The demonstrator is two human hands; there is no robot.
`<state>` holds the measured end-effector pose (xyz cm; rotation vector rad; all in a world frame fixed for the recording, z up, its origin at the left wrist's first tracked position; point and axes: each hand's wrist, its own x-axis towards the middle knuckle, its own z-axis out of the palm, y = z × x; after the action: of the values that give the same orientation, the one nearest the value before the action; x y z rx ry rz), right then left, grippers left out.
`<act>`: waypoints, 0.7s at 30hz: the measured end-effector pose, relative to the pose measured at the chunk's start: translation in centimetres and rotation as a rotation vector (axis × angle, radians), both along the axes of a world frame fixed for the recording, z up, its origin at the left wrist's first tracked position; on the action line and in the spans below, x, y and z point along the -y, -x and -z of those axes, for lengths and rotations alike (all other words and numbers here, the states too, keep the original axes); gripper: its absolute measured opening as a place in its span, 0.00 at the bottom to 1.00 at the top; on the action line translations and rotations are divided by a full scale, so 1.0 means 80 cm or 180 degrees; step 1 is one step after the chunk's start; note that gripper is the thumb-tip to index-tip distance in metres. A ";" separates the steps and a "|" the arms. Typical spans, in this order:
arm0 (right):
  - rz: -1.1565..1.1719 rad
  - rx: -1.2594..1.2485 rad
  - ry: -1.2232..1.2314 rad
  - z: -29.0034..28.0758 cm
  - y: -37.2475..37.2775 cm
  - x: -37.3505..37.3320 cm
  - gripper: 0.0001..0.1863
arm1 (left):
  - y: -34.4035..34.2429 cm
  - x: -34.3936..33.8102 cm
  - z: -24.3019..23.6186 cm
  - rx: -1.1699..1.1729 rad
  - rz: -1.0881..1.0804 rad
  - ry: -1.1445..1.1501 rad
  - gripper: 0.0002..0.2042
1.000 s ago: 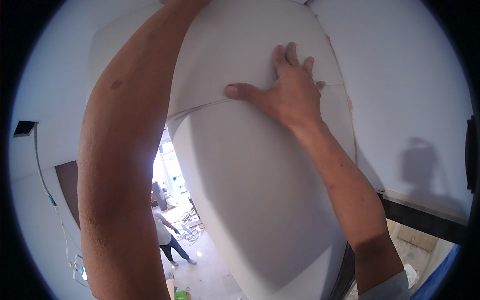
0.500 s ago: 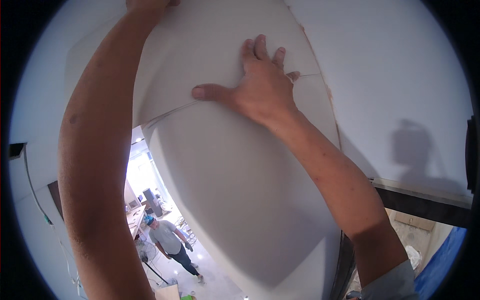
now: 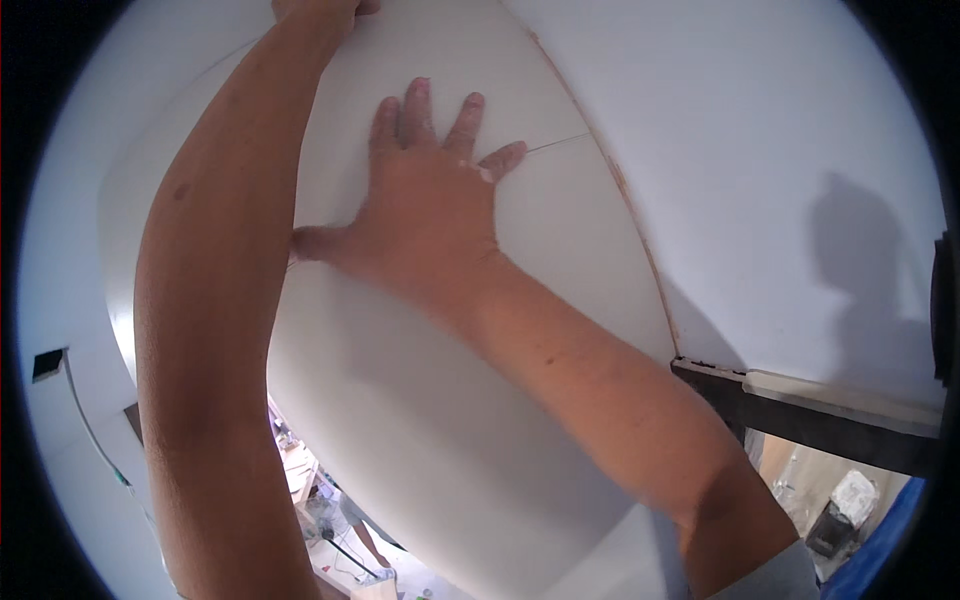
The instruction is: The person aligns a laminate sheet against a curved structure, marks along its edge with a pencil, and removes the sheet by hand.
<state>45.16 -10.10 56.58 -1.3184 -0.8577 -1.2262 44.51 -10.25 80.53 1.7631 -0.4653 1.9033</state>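
Note:
My right hand (image 3: 425, 195) is pressed against a large, smooth off-white panel (image 3: 420, 400), fingers spread wide and the palm toward it. A thin seam line (image 3: 560, 144) crosses the panel, and the little finger lies at it. The thumb reaches left to the edge of my left forearm. My left arm is raised along the panel's left part. Only the lower part of my left hand (image 3: 322, 8) shows at the top edge, with one digit pointing right. Its other fingers are cut off, so whether it grips anything is hidden.
Right of the panel, along a rough brownish joint (image 3: 630, 200), is a pale wall (image 3: 780, 120). A dark ledge (image 3: 830, 415) juts out at lower right, above a blue sheet (image 3: 880, 545). A cable (image 3: 90, 425) hangs at left. Below, a person's legs (image 3: 370, 545) show beside floor clutter.
The view has shifted. My right hand has moved left across the panel, its fingers spread wider. Less of the room below shows, and only the other person's legs remain visible.

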 end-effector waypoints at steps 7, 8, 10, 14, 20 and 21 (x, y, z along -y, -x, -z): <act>-0.0031 0.0064 -0.0216 0.001 -0.004 -0.007 0.66 | -0.037 0.005 0.003 0.0146 -0.0657 -0.0438 0.07; -0.0035 0.0058 -0.0206 0.000 -0.003 -0.008 0.65 | -0.040 0.004 -0.001 0.0051 -0.0659 -0.0487 0.08; 0.0007 0.0050 -0.0243 0.001 -0.003 -0.008 0.62 | -0.052 0.005 -0.014 -0.0142 -0.0420 -0.0359 0.08; 0.0046 -0.0050 -0.0264 0.001 -0.004 -0.009 0.56 | -0.077 0.008 -0.049 -0.0469 0.0284 -0.0069 0.10; 0.0171 0.0125 -0.0347 -0.003 -0.008 -0.015 0.48 | -0.086 0.005 -0.058 -0.0463 -0.3893 -0.1731 0.13; 0.0183 0.0137 -0.0351 -0.003 -0.009 -0.017 0.48 | -0.086 0.008 -0.053 -0.0346 -0.4420 -0.2017 0.13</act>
<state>45.87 -8.77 56.84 -1.2393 -0.7757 -1.3324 51.42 -10.89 84.77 3.0597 0.4291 2.6100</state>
